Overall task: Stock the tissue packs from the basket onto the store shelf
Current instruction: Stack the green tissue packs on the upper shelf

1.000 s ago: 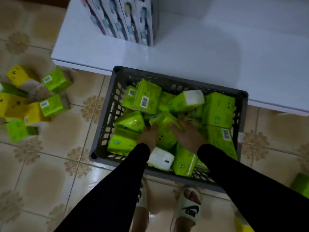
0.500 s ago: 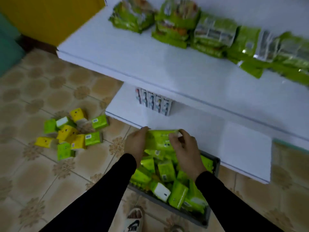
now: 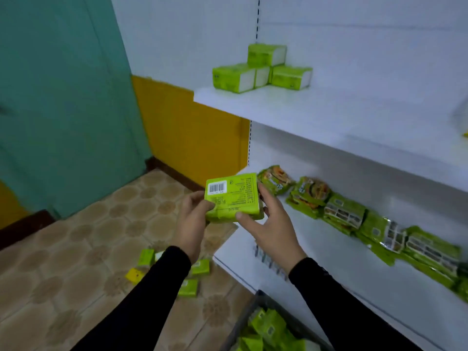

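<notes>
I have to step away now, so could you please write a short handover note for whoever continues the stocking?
Left hand and right hand together hold one green tissue pack, barcode side up, in front of the shelving.
Done: four packs sit stacked on the upper shelf.
Left: place the held pack there, then the many packs in the grey basket at the bottom of the view. More packs lie loose on the floor.
The middle shelf carries a row of green snack bags.
</notes>
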